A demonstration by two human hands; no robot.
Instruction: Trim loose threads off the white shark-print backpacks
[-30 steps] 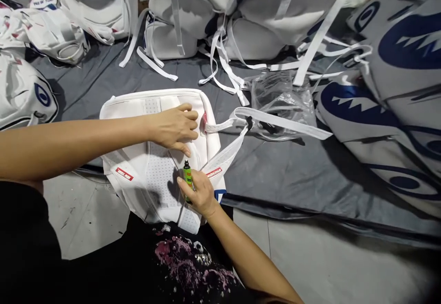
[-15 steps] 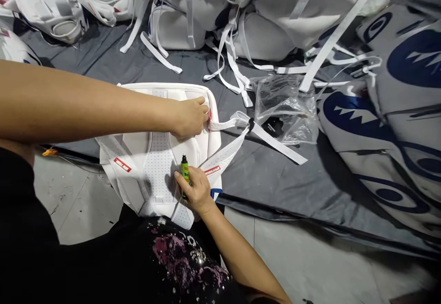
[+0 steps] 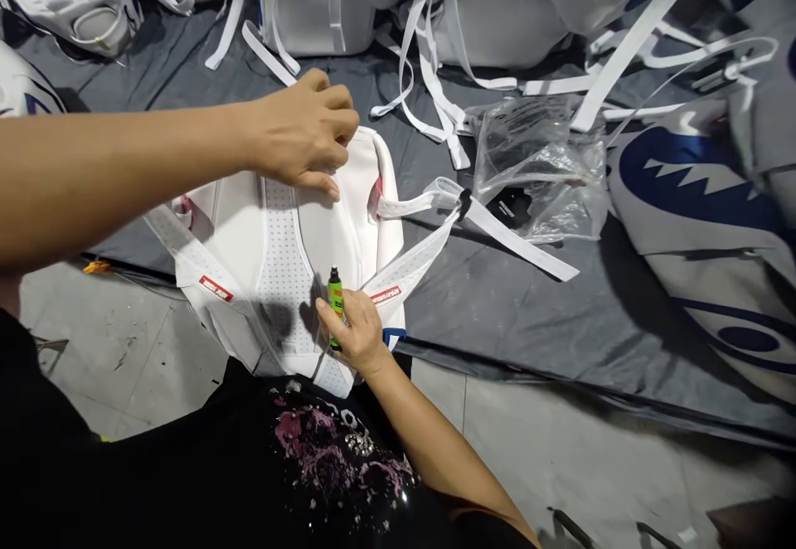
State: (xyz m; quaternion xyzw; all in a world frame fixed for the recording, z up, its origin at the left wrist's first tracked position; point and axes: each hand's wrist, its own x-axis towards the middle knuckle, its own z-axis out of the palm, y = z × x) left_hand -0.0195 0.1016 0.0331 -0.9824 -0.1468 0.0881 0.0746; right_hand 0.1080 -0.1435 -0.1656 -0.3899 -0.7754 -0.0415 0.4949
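A white backpack (image 3: 242,234) lies in front of me with its padded back panel and straps facing up. My left hand (image 3: 311,134) is at its far edge, fingers bent over the edge and thumb on the back panel; the fingertips are partly hidden. In my right hand (image 3: 356,329) is a green and black marker pen (image 3: 336,304), held upright with its narrow end up, above the lower back panel. Beside that hand runs a shoulder strap (image 3: 419,267) with a red label. Its webbing passes through a black buckle (image 3: 464,204).
A clear plastic bag (image 3: 541,167) with something black inside lies right of the backpack. More grey-white backpacks (image 3: 317,14) line the far side, their white straps trailing. Bags with blue shark-mouth prints (image 3: 702,172) stand at the right. Dark grey sheeting (image 3: 528,325) covers the work surface.
My left hand has moved from the backpack's right side to its far edge, left and away from me. The right hand still holds the marker pen. The view has shifted slightly.
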